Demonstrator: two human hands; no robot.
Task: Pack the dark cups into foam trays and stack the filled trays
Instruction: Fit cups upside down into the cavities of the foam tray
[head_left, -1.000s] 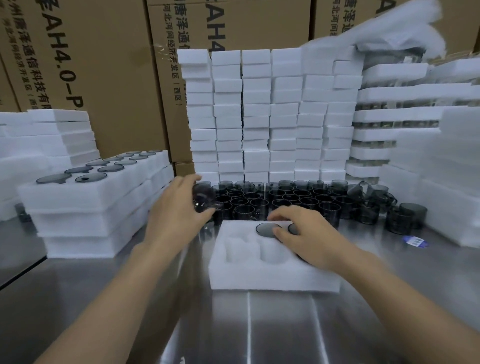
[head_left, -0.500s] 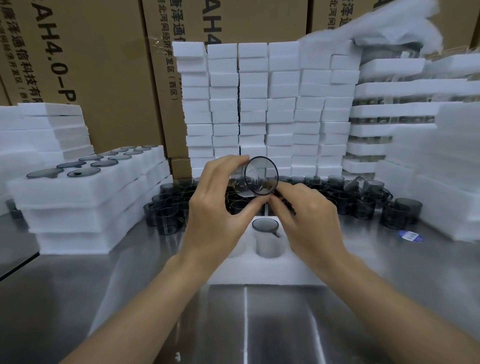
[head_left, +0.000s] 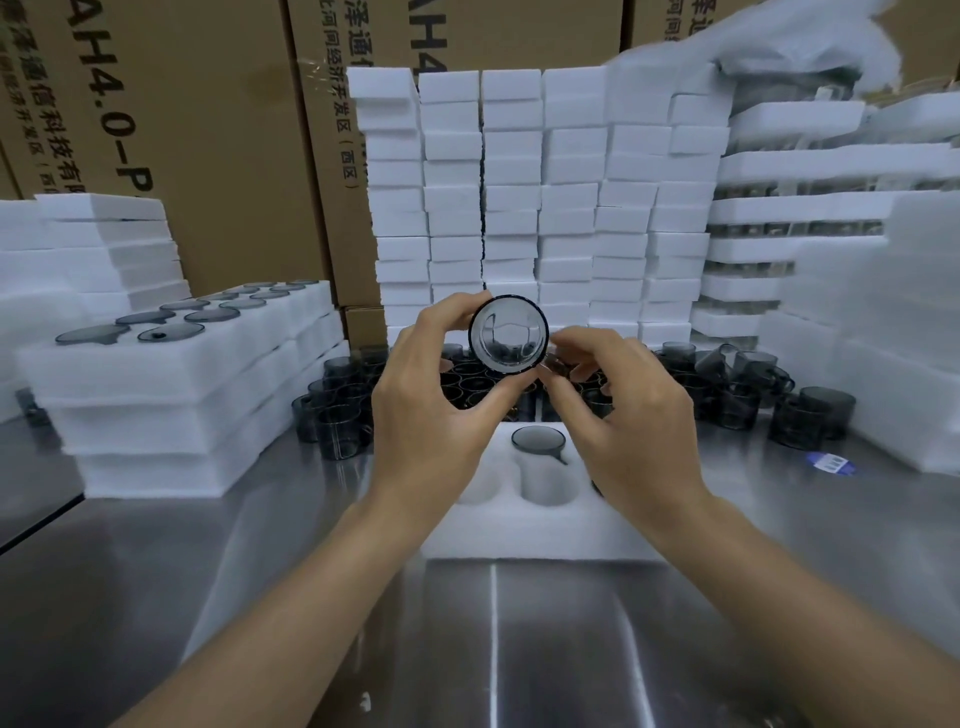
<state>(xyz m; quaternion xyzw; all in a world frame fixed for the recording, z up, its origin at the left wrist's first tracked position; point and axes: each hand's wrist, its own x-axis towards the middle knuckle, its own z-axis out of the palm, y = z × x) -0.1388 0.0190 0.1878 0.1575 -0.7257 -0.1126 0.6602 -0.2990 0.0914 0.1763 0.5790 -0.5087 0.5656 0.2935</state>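
**Grey-tinted cup held up in both hands above the tray**

Grey and see-through, the dark cup (head_left: 509, 335) is up in the air, tipped on its side with its round mouth facing the camera and a glossy rim. The left hand (head_left: 431, 410) wraps thumb and fingers round its wall; the right hand (head_left: 634, 415) pinches at its right edge, fingers curled in tight.

Below them lies the foam tray (head_left: 519, 535), soft, white and rectangular, with round pockets cut into it. One seated cup (head_left: 537, 439) sits in a far pocket, and two near pockets show bare foam.

Loose cups (head_left: 727, 384) crowd the brushed steel table (head_left: 493, 649) behind the tray. On the left stand filled trays (head_left: 171, 395), stacked, with dark rims flush in the top layer. A wall of foam blocks (head_left: 519, 197) rises at the back.

Cardboard cartons (head_left: 208, 130) carry bold "4.0-P" and Chinese print ending "开发区(西区)". A small blue label (head_left: 831, 461) lies at right, its print too small to read.
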